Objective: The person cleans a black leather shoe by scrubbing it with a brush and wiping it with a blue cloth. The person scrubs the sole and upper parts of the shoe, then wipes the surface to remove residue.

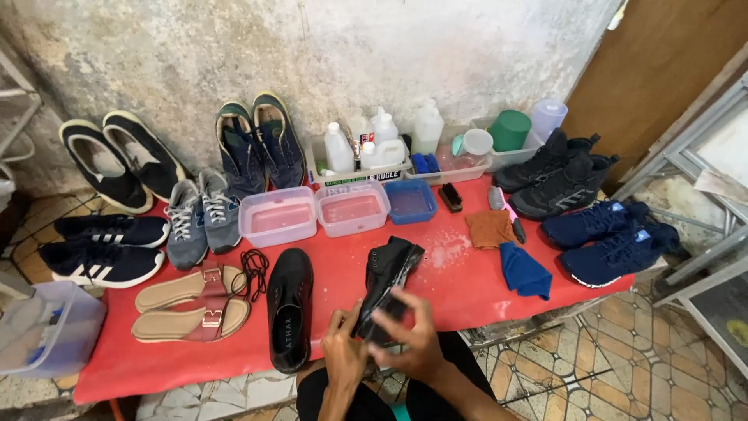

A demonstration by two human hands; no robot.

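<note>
Both hands, left [343,355] and right [417,343], had a closed grip on a black shoe [387,284], tilted above the red bench [467,288]; stained wall [312,54] behind.

Red mat [460,288] on tiled floor, strewn with shoes, sandals [191,304], plastic tubs [278,216] and cloths [523,270].

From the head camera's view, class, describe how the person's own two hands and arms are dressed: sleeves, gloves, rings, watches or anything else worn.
Both the left hand and the right hand are bare, with no gloves. No ring, watch or bracelet shows on either, though the picture is too small to be sure of rings. The forearms are uncovered as far as the frame shows, with no sleeve in sight. Below them, dark clothing covers the lap.
</note>
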